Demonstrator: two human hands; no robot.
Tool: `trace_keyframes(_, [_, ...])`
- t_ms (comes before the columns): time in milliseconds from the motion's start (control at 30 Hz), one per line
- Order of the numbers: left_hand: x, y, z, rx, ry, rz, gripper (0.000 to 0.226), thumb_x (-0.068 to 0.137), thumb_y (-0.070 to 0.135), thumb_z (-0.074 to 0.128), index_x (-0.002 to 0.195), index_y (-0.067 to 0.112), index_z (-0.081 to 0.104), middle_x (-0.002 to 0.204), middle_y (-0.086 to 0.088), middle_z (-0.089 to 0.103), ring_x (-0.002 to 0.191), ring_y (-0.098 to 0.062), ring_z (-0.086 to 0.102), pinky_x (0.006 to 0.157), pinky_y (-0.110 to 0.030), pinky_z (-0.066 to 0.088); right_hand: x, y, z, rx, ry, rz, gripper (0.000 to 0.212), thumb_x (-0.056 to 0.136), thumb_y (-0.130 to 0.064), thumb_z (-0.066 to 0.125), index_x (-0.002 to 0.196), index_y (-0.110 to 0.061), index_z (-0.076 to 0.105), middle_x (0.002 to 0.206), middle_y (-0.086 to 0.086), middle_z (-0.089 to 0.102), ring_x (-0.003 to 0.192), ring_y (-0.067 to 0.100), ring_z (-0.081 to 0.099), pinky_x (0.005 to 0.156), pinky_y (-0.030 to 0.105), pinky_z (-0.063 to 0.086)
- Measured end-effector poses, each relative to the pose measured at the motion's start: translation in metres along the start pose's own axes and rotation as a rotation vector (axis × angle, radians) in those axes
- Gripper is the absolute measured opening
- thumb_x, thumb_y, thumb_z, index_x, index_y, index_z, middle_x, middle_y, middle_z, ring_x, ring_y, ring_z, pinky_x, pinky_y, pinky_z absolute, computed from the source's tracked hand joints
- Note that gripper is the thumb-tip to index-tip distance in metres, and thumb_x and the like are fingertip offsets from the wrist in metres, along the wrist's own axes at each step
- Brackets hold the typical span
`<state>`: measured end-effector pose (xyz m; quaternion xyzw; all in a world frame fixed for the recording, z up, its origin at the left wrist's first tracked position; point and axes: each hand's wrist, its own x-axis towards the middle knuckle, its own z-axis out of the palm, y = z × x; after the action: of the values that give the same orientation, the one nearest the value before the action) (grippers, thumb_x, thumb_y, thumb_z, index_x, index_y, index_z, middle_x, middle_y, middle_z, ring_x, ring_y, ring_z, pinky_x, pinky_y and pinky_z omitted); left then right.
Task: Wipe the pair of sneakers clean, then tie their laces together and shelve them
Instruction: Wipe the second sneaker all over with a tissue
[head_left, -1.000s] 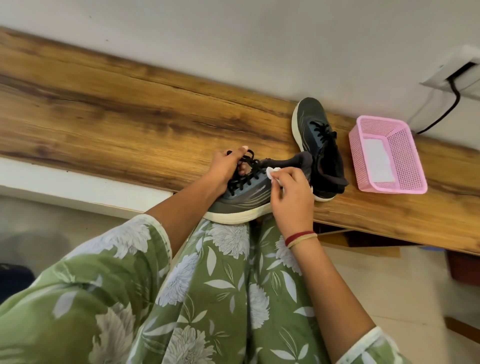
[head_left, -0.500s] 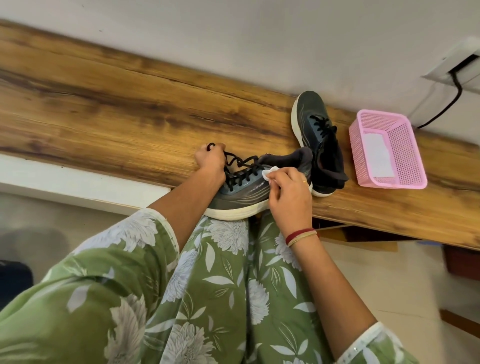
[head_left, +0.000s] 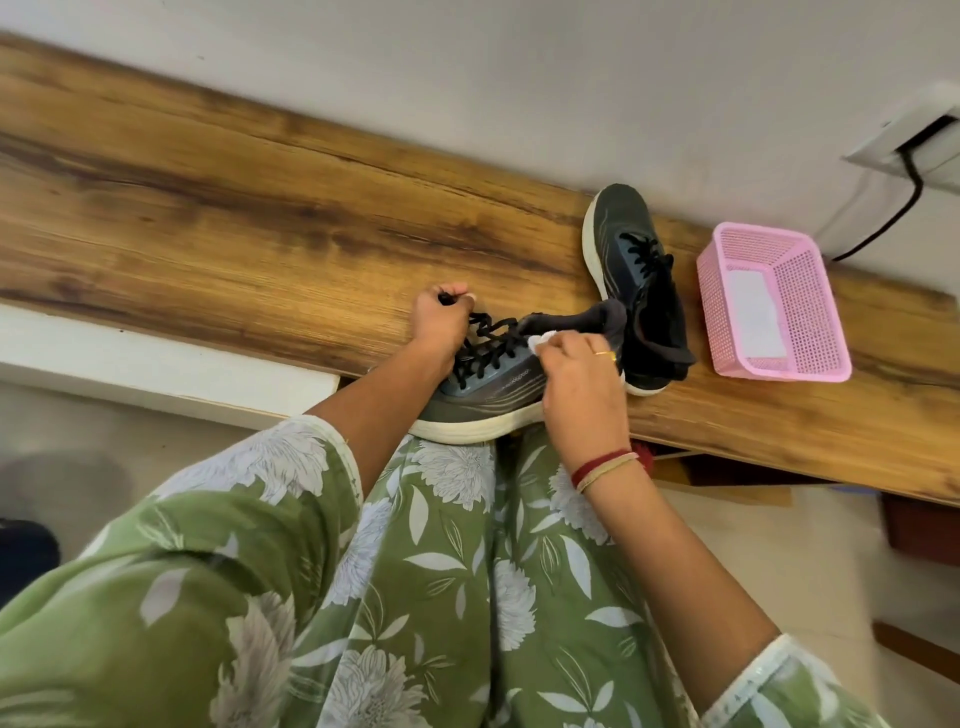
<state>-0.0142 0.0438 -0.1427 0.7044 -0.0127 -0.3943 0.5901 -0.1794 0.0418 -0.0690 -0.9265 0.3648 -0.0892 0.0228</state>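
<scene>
Our left grip (head_left: 439, 325) pinches the limp laces (head_left: 488, 343) taut and our right grip (head_left: 576, 384) pinches a white wipe (head_left: 540, 340) at the near sneaker (head_left: 483, 400) on the desk (head_left: 208, 218) edge, which looks light and soft-uppered, so we judge it best held by its stiffer sole or heel.

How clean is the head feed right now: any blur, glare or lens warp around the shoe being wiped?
Head view: the near sneaker, the left hand gripping the laces and the right hand pinching the white wipe are reasonably sharp; light is soft and even, no glare on the wooden bench; the frame's edges stretch and smear, worst over the floor at lower right.
</scene>
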Motion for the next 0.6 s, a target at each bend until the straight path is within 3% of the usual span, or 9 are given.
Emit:
trace_keyframes(67, [0.000,-0.001,0.000,0.004,0.001,0.014,0.013,0.092,0.008,0.060,0.104,0.011,0.061,0.098,-0.007,0.064,0.080,-0.015,0.062,0.070,-0.024,0.055,-0.014,-0.022,0.004,0.041,-0.150,-0.100,0.046,0.074,-0.005,0.029,0.097,-0.002,0.069,0.091,0.012,0.062,0.086,0.033,0.056,0.073,0.040,0.051])
trace_keyframes(167, [-0.001,-0.001,0.001,0.005,0.010,0.019,0.010,0.091,0.009,0.061,0.101,0.013,0.060,0.099,-0.008,0.064,0.089,-0.019,0.062,0.083,-0.032,0.054,-0.019,-0.016,0.002,0.023,-0.190,-0.194,0.048,0.074,-0.009,0.030,0.101,-0.003,0.069,0.099,0.011,0.065,0.091,0.030,0.060,0.084,0.039,0.052])
trace_keyframes(300, [0.000,-0.001,-0.001,0.016,0.014,0.023,0.008,0.091,0.012,0.063,0.099,0.014,0.061,0.100,-0.007,0.065,0.093,-0.020,0.062,0.088,-0.033,0.053,-0.016,-0.003,-0.010,-0.080,-0.200,-0.073,0.048,0.082,-0.020,0.033,0.115,0.000,0.061,0.111,0.014,0.061,0.101,0.030,0.057,0.100,0.045,0.042])
trace_keyframes(400, [-0.001,-0.003,0.001,0.054,-0.011,0.051,0.010,0.091,0.014,0.063,0.100,0.013,0.062,0.100,-0.006,0.065,0.095,-0.019,0.061,0.091,-0.033,0.051,-0.035,-0.018,-0.005,-0.024,-0.270,-0.210,0.046,0.090,-0.031,0.035,0.116,-0.002,0.060,0.111,0.011,0.059,0.106,0.027,0.054,0.105,0.043,0.037])
trace_keyframes(500, [-0.008,-0.001,0.000,0.180,-0.101,0.106,0.016,0.093,0.028,0.061,0.099,0.013,0.062,0.097,-0.002,0.063,0.093,-0.017,0.059,0.087,-0.032,0.048,-0.027,0.001,-0.007,-0.077,-0.183,-0.102,0.051,0.096,-0.043,0.033,0.120,-0.008,0.059,0.116,0.009,0.060,0.111,0.024,0.055,0.109,0.044,0.033])
trace_keyframes(600, [-0.019,0.008,-0.002,0.255,-0.361,0.177,0.041,0.094,0.051,0.048,0.095,0.014,0.066,0.099,-0.002,0.064,0.094,-0.013,0.058,0.090,-0.031,0.044,-0.026,-0.005,-0.009,-0.057,-0.212,-0.044,0.063,0.096,-0.054,0.027,0.121,-0.005,0.058,0.116,0.011,0.058,0.109,0.027,0.053,0.106,0.044,0.035])
